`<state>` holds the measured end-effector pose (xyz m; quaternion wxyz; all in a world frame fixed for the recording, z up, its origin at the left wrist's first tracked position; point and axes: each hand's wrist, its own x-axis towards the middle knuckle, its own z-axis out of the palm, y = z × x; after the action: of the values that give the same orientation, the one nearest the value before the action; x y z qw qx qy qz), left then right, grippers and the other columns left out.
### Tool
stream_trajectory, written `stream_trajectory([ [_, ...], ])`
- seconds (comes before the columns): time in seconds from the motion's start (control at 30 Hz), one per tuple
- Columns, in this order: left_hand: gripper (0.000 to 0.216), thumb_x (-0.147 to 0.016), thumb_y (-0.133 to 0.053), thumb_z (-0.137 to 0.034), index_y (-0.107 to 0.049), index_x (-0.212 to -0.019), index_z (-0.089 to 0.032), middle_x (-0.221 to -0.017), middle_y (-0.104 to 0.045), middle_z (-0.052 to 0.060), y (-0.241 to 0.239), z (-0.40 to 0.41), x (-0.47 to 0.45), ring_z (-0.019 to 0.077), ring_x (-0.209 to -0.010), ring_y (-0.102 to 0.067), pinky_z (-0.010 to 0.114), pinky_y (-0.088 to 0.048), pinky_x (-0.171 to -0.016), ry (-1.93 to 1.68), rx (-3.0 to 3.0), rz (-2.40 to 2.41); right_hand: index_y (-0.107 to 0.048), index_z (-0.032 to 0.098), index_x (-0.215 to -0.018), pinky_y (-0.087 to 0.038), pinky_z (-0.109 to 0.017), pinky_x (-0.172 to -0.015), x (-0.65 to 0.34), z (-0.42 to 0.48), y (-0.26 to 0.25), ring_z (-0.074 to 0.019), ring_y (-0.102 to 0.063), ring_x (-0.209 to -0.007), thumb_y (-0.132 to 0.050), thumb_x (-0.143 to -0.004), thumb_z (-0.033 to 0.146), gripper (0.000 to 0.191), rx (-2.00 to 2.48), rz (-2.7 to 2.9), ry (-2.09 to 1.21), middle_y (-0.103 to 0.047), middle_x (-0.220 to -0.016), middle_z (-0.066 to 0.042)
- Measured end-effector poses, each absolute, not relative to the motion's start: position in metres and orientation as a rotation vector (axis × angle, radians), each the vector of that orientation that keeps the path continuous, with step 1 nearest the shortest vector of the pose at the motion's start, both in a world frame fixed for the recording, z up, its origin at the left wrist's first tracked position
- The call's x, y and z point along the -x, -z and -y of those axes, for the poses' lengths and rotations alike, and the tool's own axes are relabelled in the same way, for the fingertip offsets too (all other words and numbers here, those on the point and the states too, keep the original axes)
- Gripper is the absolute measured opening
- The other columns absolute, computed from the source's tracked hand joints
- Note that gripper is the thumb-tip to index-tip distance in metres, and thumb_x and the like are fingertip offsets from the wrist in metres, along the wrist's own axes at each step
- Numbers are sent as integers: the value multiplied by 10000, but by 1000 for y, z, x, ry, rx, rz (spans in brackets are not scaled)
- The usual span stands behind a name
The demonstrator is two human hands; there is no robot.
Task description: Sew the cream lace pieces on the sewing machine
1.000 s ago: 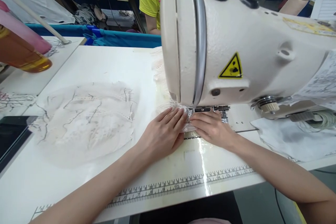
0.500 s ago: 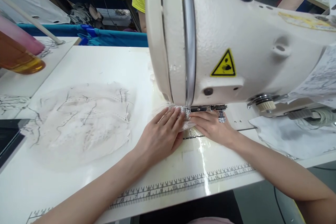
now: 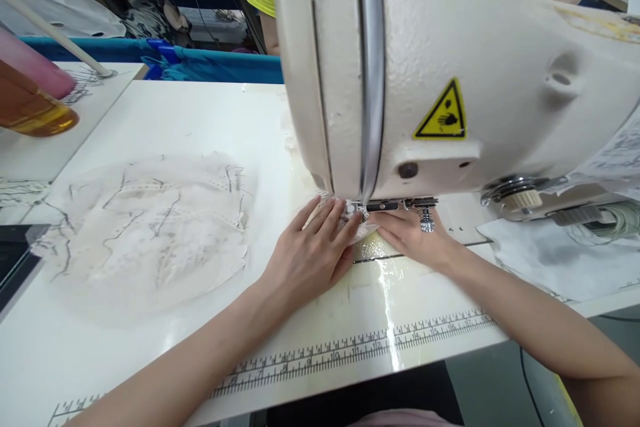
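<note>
A white sewing machine [image 3: 340, 80] stands over a small piece of white lace fabric [image 3: 367, 232] lying near its needle. My left hand [image 3: 313, 247] rests on that fabric, fingers stretched out and slightly spread, pressing it to the machine bed. On the other side, my right hand [image 3: 417, 237] lies low beside the presser area, its fingers extended toward the fabric and partly hidden under a metal attachment [image 3: 403, 205]. Much of the fabric is covered by the fingers and the machine head.
Sheer white fabric pieces [image 3: 160, 227] with dark loose threads lie to the left. A ruler strip [image 3: 320, 357] runs along the table's front edge. White cloth [image 3: 540, 260] lies at right. An amber container [image 3: 35, 107] stands far left. Two other people are partly visible behind.
The view has moved a little closer to the machine. My left fingers have spread somewhat and the fabric edge beneath them has shifted slightly; my right hand stays beside the metal attachment.
</note>
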<state>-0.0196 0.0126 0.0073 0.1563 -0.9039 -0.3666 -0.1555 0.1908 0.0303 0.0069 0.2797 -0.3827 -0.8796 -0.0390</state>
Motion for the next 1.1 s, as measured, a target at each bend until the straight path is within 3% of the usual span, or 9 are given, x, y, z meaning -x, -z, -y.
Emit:
stream_trajectory([
  [0.17,376,-930,-455,-304,-592,-1210,-93,-1156,-662,163,-6,-16,21,316,-1120,-604,499,-487,-960,476,2564,1063,-626,234,-825,-440,-281,-659,-187,-35,-5,-118,-538,-675,-470,-885,148,188,1043,2348,143,-630,-748,22],
  [0.27,317,-937,-459,-216,-584,-1202,-96,-1203,-645,124,-5,-16,23,264,-1126,-607,474,-462,-1008,509,2607,948,-636,246,-823,-420,-292,-635,-188,-36,-2,-124,-529,-651,-478,-875,140,198,1064,2415,229,-613,-718,26],
  [0.4,258,-927,-416,-82,-622,-1082,-88,-1161,-671,92,-6,-17,24,204,-1096,-627,421,-449,-1038,512,2663,833,-643,253,-966,-430,-307,-656,-190,-35,1,-140,-577,-724,-496,-886,146,199,1026,2476,348,-675,-876,20],
  [0.53,189,-920,-454,-114,-642,-934,-119,-1090,-703,82,-8,-18,23,191,-1036,-657,414,-436,-1052,561,2653,884,-640,230,-977,-462,-293,-743,-190,-36,8,-137,-609,-849,-479,-898,110,215,910,2546,324,-690,-1000,20],
  [0.77,179,-901,-450,-111,-627,-914,-133,-1076,-709,82,-6,-19,24,194,-1003,-669,396,-430,-1034,576,2611,933,-627,227,-1046,-470,-290,-774,-185,-35,14,-131,-599,-911,-449,-894,61,286,882,2551,119,-674,-1062,-11],
  [0.97,226,-852,-459,-120,-581,-1041,-141,-1064,-702,83,-10,-15,25,222,-932,-666,417,-449,-887,624,2594,1097,-577,210,-953,-429,-263,-658,-180,-33,6,-141,-590,-885,-462,-899,142,144,873,2510,-73,-666,-886,-5],
  [1.1,132,-865,-478,-195,-584,-944,-186,-811,-700,15,-14,-12,29,160,-667,-629,372,-416,-736,673,2676,1107,-524,205,-972,-396,-254,-599,-181,-31,7,-150,-578,-868,-461,-850,136,153,786,2491,-181,-631,-804,10],
])
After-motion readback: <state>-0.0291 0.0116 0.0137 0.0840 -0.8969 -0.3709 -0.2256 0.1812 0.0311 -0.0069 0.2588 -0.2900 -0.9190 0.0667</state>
